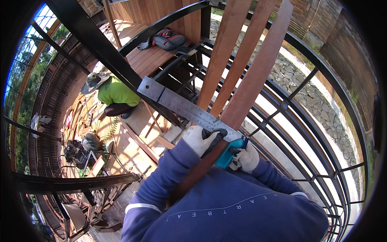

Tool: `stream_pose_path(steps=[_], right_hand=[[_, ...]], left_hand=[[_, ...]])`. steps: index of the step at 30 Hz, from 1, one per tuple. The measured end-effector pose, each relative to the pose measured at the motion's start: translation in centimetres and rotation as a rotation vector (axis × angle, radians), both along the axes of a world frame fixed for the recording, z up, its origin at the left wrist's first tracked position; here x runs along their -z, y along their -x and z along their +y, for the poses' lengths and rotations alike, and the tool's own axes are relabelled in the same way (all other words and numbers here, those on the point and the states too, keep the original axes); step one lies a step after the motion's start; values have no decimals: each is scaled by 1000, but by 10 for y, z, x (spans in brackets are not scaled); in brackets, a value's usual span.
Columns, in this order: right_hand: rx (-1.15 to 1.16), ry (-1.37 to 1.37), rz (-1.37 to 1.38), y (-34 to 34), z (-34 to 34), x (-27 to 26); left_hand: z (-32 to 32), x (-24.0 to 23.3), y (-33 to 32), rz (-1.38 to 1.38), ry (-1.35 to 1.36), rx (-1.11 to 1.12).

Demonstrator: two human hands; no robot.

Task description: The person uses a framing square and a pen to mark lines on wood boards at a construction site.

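Observation:
My left hand [201, 139], in a pale glove with dark fingertips, grips a reddish-brown wooden board [246, 93] and the steel blade [184, 110] of a square lying across it. The blade bears scale markings and a dark band near its far end. My right hand [246, 158], gloved alike, holds the square's teal stock [225, 156] beside the board's edge. A small dark blue object [245, 142] shows at its fingers; its kind cannot be told. Two more long boards [225, 54] [242, 60] stand fanned out beyond the blade. The held board's near end passes under my left forearm.
Black metal framing surrounds me, with bars [290, 104] at right and a beam [99, 45] at upper left. A dark bag [169, 40] lies on wooden planking [148, 62]. Below left, a person in a green shirt [118, 93] crouches near scattered wood and equipment [80, 151].

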State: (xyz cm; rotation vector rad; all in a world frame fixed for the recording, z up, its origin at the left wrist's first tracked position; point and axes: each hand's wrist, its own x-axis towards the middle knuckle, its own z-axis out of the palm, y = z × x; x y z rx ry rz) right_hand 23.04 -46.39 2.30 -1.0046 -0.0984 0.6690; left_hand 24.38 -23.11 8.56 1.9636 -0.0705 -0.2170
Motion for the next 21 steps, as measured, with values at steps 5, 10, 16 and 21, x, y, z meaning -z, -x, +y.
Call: stream_pose_path(steps=[5,10,16,21], right_hand=[[245,93,-216,-19,-14,-19],[378,193,-378,-41,-49,-69],[126,145,-575,-54,-4,-88],[69,120,-720,-63,14,-85]], left_hand=[[4,12,-6,131,51,41],[3,12,-2,126,347,10],[7,19,-6,102,250,18],[7,31,-7,38,294,20]])
